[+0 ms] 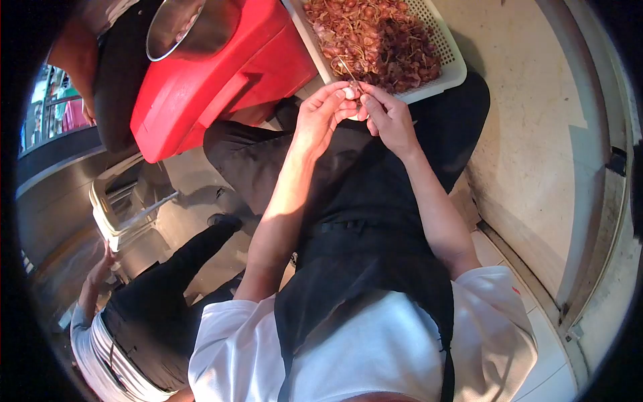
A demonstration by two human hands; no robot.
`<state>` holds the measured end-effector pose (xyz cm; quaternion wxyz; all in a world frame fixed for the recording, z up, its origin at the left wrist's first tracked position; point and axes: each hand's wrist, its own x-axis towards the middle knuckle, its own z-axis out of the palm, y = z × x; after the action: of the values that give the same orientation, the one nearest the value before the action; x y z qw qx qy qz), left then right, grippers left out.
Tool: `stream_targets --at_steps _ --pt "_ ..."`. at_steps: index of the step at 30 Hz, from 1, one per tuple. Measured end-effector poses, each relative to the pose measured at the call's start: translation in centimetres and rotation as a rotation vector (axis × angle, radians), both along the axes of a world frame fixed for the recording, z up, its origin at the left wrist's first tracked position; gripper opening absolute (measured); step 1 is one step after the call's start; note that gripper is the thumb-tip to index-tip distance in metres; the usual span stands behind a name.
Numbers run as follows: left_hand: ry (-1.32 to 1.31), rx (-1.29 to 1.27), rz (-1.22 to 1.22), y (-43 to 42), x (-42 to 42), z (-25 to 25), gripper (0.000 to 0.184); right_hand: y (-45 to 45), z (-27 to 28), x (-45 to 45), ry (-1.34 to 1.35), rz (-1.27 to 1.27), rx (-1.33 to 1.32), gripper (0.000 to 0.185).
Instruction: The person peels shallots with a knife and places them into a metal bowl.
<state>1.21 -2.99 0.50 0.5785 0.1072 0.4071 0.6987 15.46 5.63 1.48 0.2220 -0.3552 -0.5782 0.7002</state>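
Note:
Between my fingertips, just in front of the basket's near edge, is a small, pale, partly peeled shallot (349, 93) with reddish skin hanging at its right side. My left hand (323, 115) is closed, its thumb and fingers pinching the bulb. My right hand (387, 119) is closed too, thumb against forefinger, touching the shallot and its loose skin. A thin, light strip juts up from between the hands; I cannot tell whether it is a blade or a dry stalk. Beyond them, unpeeled shallots (375, 43) with papery skins and stringy roots fill the white perforated basket (453, 72).
A red plastic box (221, 87) stands at the left, bearing a metal bowl (194, 41) with some pale pieces inside. Another person sits beside it. At lower left, a second person (144, 315) holds a pale container (110, 218). A wall (536, 134) runs close on the right.

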Motion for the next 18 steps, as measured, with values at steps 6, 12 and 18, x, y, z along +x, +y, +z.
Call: stream_targets --at_steps 6,12,18 --pt "-0.023 -0.03 0.039 0.12 0.24 0.21 0.026 0.09 0.12 0.04 -0.006 0.016 0.003 0.033" --pt "0.059 -0.108 0.042 0.21 0.29 0.19 0.028 0.15 0.15 -0.06 -0.048 -0.014 0.048 0.035" --pt "0.081 -0.138 0.069 0.18 0.3 0.36 0.025 0.21 0.49 0.18 -0.107 -0.018 0.104 0.041"
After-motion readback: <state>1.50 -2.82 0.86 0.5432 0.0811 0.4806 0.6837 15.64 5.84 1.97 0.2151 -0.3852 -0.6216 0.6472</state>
